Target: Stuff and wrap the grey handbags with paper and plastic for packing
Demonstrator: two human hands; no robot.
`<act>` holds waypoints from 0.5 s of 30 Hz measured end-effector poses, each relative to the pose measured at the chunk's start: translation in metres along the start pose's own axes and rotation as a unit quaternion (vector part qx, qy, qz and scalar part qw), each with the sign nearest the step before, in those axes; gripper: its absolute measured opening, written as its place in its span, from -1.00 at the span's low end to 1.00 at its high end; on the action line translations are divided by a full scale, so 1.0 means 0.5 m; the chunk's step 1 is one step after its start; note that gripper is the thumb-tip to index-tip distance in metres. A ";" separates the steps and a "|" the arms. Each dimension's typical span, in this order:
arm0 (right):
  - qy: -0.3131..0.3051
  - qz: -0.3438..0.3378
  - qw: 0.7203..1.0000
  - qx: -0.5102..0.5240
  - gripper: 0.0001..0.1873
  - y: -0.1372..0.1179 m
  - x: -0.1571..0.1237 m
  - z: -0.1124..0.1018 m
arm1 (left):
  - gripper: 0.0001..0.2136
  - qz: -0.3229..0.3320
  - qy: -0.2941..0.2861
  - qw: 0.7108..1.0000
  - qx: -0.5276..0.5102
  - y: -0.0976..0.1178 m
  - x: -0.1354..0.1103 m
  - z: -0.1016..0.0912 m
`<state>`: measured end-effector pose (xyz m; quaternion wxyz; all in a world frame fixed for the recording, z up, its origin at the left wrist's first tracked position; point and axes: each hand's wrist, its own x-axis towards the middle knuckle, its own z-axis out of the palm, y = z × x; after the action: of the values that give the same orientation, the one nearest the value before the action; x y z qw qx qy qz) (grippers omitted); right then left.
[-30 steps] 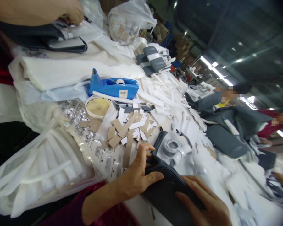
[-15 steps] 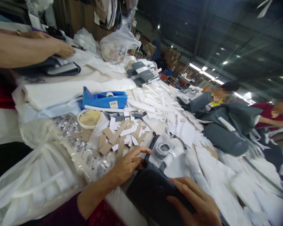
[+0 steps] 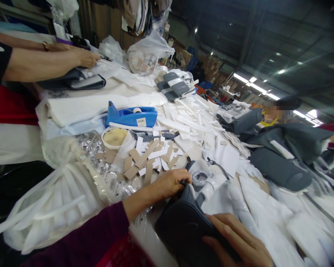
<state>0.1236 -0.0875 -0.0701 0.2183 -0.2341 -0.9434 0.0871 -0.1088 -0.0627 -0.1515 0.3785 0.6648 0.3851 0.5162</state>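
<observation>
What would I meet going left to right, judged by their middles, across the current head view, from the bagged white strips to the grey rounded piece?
Bagged white strips → blue tape dispenser → left hand → dark bag → right hand → grey rounded piece.

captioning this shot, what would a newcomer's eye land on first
The bright blue tape dispenser stands out first, beyond a scatter of brown and white card strips. Nearest the camera, the left hand grips the edge of a dark bag, the right hand against its side.

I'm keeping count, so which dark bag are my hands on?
The dark bag nearest you: left hand at its upper end, right hand on its side. The others lie farther off.
</observation>
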 end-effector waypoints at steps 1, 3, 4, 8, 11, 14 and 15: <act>0.003 -0.003 1.000 0.001 -0.66 -0.001 0.001 -0.001 | -0.75 0.003 -0.002 1.000 0.002 0.000 0.002 0.003; 0.005 -0.012 1.000 0.009 -0.66 -0.003 0.004 -0.002 | -0.77 0.000 -0.004 1.000 -0.023 0.006 0.000 0.006; 0.006 -0.018 1.000 0.015 -0.67 -0.004 0.005 -0.001 | -0.78 -0.005 -0.005 0.999 -0.042 0.011 -0.003 0.006; 0.031 -0.012 0.999 0.032 -0.72 -0.009 0.012 0.001 | -0.85 -0.033 0.002 0.995 -0.096 0.035 -0.022 0.006; 0.040 0.020 0.998 0.041 -0.81 -0.013 0.014 0.002 | -0.92 -0.078 -0.013 0.986 -0.147 0.045 -0.031 0.015; 0.037 0.042 0.998 0.030 -0.85 -0.008 0.011 -0.002 | -0.89 -0.133 -0.005 0.974 -0.182 0.042 -0.031 0.029; 0.036 0.042 0.998 0.020 -0.85 -0.004 0.009 -0.004 | -0.87 -0.151 0.000 0.971 -0.186 0.038 -0.029 0.033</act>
<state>0.1200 -0.0868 -0.0663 0.2526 -0.2715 -0.9225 0.1068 -0.0928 -0.0854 -0.1429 0.5691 0.5171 0.3783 0.5154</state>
